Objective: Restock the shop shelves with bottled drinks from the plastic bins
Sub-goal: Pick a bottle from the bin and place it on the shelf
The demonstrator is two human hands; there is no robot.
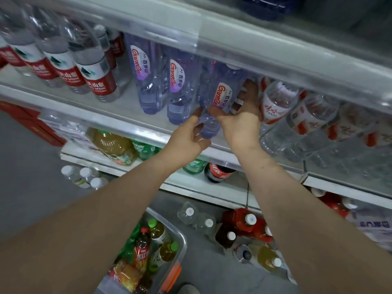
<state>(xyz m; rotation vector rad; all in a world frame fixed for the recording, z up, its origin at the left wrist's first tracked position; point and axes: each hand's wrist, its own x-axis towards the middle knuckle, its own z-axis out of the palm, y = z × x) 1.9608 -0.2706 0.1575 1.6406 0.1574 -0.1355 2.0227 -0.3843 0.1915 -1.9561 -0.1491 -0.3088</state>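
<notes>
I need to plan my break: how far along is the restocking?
It looks partly done. Two purple bottles stand on the shelf beside the red-label waters. In hand is a third purple bottle, tilted at the shelf front, held in the right hand's grip with the left hand at its base. Left to do: the bin holds several drinks, and loose bottles stand on the floor.
</notes>
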